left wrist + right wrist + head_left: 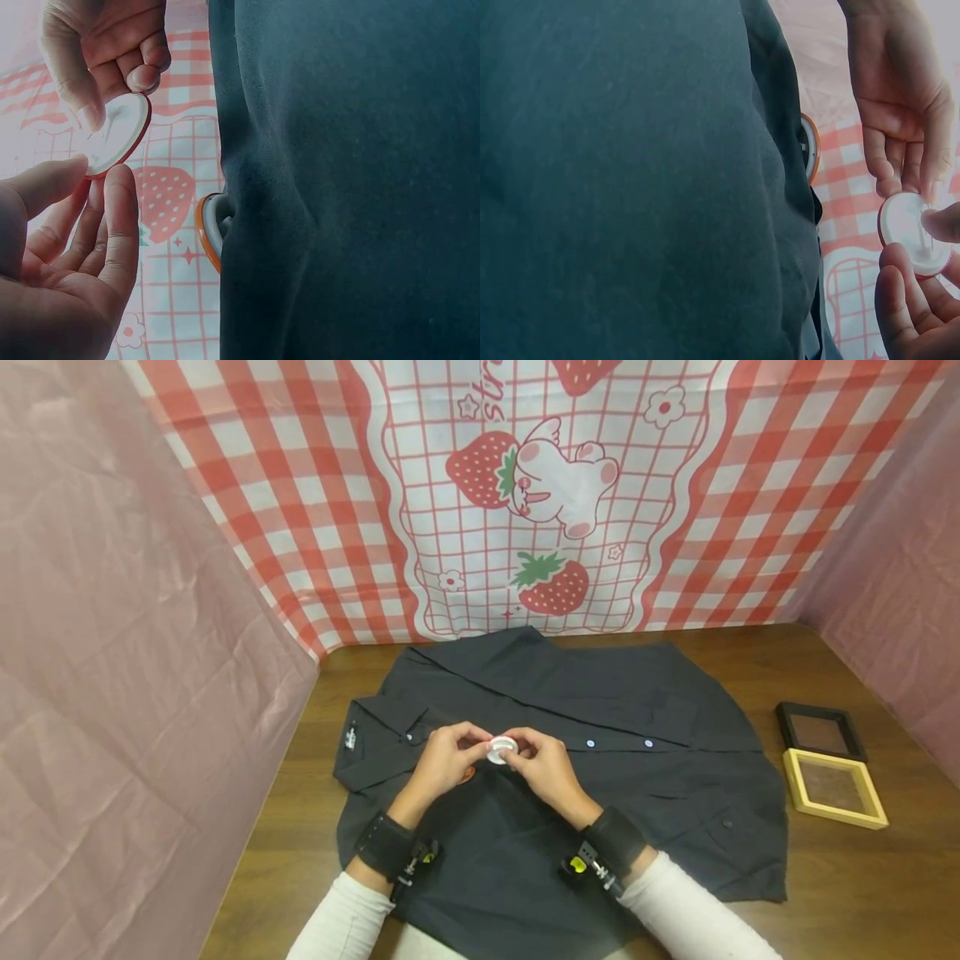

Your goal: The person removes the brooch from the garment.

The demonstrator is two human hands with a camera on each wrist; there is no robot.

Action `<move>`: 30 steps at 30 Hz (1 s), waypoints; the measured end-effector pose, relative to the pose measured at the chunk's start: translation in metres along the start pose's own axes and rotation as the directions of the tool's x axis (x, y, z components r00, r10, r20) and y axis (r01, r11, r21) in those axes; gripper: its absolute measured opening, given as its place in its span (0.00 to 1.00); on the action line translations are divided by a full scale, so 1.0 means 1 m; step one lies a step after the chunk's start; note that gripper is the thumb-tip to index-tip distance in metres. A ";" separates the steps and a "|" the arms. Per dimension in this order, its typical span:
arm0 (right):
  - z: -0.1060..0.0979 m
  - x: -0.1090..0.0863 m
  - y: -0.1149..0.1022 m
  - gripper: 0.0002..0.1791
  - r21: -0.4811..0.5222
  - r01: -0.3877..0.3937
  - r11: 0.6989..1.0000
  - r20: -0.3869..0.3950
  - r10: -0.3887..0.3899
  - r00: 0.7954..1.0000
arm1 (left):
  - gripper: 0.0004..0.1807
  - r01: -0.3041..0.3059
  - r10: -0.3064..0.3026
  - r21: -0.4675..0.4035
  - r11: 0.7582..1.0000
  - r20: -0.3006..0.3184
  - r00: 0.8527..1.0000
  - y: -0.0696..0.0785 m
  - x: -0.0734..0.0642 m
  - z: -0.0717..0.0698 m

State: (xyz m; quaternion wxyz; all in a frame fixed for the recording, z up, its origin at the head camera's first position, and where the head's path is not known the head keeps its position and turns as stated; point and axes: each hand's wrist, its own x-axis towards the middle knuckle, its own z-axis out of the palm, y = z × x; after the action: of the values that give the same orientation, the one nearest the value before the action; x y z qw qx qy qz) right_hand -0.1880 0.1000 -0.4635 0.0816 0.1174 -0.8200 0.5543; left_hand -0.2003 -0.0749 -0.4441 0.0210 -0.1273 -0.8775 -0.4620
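Both hands meet over a dark button-up shirt point(570, 827) spread on the table, its collar toward the left. Between them is a round pin badge point(501, 750) with a red rim, its white back and thin pin wire turned toward the head camera. The left hand point(444, 760) pinches the badge's left edge between thumb and fingers. From the other side, the right hand point(546, 770) grips it, with the thumb on the white back by the pin. A second badge with an orange rim point(206, 232) sits at the shirt fabric below the left hand, partly covered by cloth.
At the table's right side lie a black frame point(821, 706) and a yellow frame point(873, 802), edges close together. A red checked strawberry cloth point(300, 510) hangs behind the wooden table point(277, 860). Pink cloth walls point(150, 652) close off both sides.
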 end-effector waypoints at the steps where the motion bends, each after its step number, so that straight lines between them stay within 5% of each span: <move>1: 0.001 0.000 0.000 0.11 0.004 0.001 1.000 0.000 -0.001 1.000 | 0.05 0.004 -0.004 -0.004 1.000 0.000 1.000 0.000 -0.001 -0.001; 10: 0.010 -0.003 0.000 0.10 -0.033 0.024 0.999 -0.025 -0.025 0.999 | 0.04 0.016 -0.016 -0.012 1.000 0.004 1.000 -0.002 -0.008 -0.004; 24: -0.002 0.002 0.006 0.10 -0.071 0.048 0.996 -0.104 -0.055 0.993 | 0.05 -0.023 0.024 -0.020 1.000 0.025 0.999 0.010 0.004 0.004; 30: -0.001 0.000 0.008 0.09 -0.060 0.084 0.995 -0.060 -0.088 0.994 | 0.03 -0.011 0.011 0.012 1.000 -0.017 1.000 0.007 0.000 0.007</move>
State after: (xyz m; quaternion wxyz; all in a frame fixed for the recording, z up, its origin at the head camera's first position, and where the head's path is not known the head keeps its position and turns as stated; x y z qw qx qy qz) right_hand -0.1903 0.1033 -0.4701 0.1343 0.1328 -0.8267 0.5300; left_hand -0.1976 -0.0654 -0.4421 0.0316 -0.1280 -0.8792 -0.4579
